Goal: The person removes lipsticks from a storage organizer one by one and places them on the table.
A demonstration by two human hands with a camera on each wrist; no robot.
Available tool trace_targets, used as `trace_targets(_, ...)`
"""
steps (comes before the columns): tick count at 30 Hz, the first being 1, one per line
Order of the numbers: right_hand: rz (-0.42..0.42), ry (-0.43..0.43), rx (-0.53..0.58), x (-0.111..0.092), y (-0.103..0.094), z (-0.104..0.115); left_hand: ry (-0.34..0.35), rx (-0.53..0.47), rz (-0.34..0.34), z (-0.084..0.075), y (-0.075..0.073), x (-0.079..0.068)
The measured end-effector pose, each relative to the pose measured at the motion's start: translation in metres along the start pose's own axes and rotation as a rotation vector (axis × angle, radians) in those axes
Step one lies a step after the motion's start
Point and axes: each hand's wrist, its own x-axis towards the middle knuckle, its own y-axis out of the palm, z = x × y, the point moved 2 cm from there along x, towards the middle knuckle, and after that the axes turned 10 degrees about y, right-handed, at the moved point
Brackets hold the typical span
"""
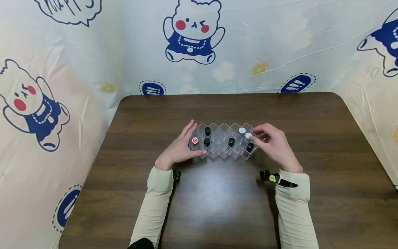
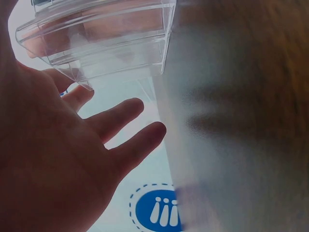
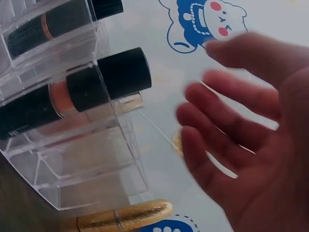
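Note:
A clear lipstick organizer point(image 1: 221, 140) with diamond-shaped slots stands on the table. My left hand point(image 1: 178, 147) holds its left end, thumb along the front and other fingers toward the back; two lower fingers point(image 2: 137, 145) stretch out free. A red-and-white-topped tube point(image 1: 195, 140) sits near this hand. At the right end my right hand point(image 1: 275, 145) hovers beside a white-capped tube point(image 1: 248, 135), its fingers loosely bent around nothing visible. Dark tubes point(image 3: 123, 75) poke up from slots near it. A gold tube point(image 3: 125, 216) shows just past the organizer's right end; the head view hides it.
Another white-capped tube point(image 1: 242, 130) and several black-capped tubes point(image 1: 231, 141) occupy other slots. The brown table point(image 1: 217, 207) ends at a back edge before a printed cloth point(image 1: 242, 45). Cameras are strapped to both wrists.

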Motion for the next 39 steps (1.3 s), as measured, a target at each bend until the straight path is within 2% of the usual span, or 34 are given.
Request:
trace_targets(3, 0.093, 0.009, -0.046, -0.002, 0.000, 0.001, -0.006, -0.004, 0.000, 0.000, 0.000, 0.000)
trace_targets(7, 0.162, 0.018, -0.077, -0.004, -0.001, 0.001, -0.009, -0.006, -0.001, 0.000, 0.000, 0.000)
trace_targets(14, 0.282, 0.106, -0.110, -0.005, -0.004, -0.005, -0.002, -0.003, -0.004, 0.001, 0.000, 0.000)
trace_targets(24, 0.335, 0.122, -0.134, -0.004, -0.001, -0.007, -0.003, -0.002, -0.002, 0.000, 0.000, 0.000)
trace_targets(39, 0.341, 0.100, -0.169, -0.003, 0.005, -0.009, -0.006, -0.010, -0.009, 0.001, 0.000, 0.000)
